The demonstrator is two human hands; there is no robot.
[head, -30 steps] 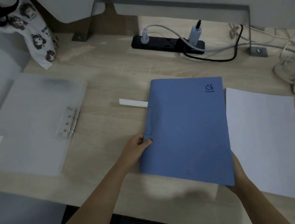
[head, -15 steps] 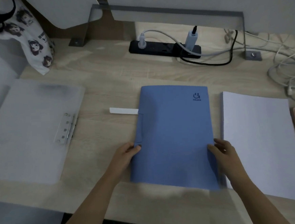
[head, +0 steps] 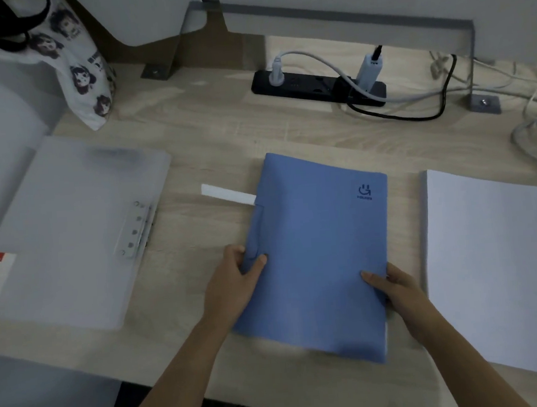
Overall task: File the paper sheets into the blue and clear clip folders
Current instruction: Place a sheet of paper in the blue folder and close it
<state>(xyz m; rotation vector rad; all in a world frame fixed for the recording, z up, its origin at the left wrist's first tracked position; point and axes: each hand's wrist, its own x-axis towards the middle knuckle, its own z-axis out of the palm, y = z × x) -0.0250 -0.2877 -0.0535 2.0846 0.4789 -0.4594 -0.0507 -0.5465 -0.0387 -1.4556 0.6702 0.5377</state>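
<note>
Desk (head: 223, 136): I saw a pale wood top carrying everything, with a power strip (head: 319, 85) at the back edge.
Clear folder (head: 69, 225): it lay open and flat at the far left, its metal clip (head: 134, 230) exposed — I could make out no sheet under it, so I judged that half of the job not yet started.
Paper sheets (head: 494, 269): a white stack sat on the right, just beside the blue folder, seemingly still waiting to be filed.
Blue folder (head: 319, 250): closed, in the middle of the desk; a thin white edge showed at its lower right corner, so I guessed paper was already inside, though I could not tell how much.
White strip (head: 228, 193): it poked out from under the folder's upper left edge.
Left hand (head: 234, 280): it pinched the folder's spine edge, thumb on the cover.
Right hand (head: 396, 286): it gripped the opposite edge — thumb on top, fingers underneath.
</note>
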